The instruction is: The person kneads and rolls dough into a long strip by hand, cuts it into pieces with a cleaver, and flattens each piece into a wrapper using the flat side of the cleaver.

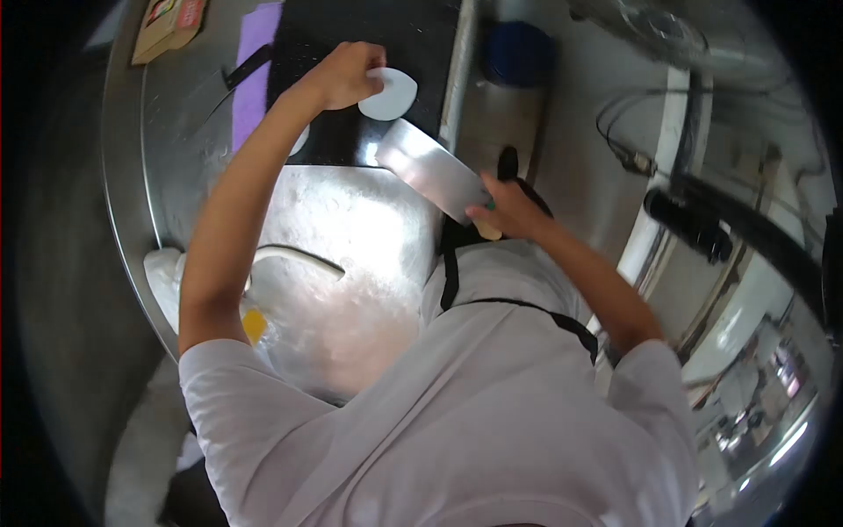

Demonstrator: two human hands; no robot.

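My left hand (356, 75) is closed, pinching the edge of a thin round white dough wrapper (388, 95) over the black board (316, 35). In my right hand (509, 209) is a cleaver with a wide, shiny blade (430, 167). Its blade slants up and left across the board's near corner, close to the wrapper but apart from it. Partly hidden behind my left forearm, another white piece (300, 140) lies on the board's near edge.
A purple cloth (252, 83) lies left of the board, with a black-handled tool (250, 64) across it. A cardboard box (169, 28) stands at the far left. On the steel counter (342, 215) lies a pale hose (303, 257). A blue round lid (518, 53) is beyond the counter edge.
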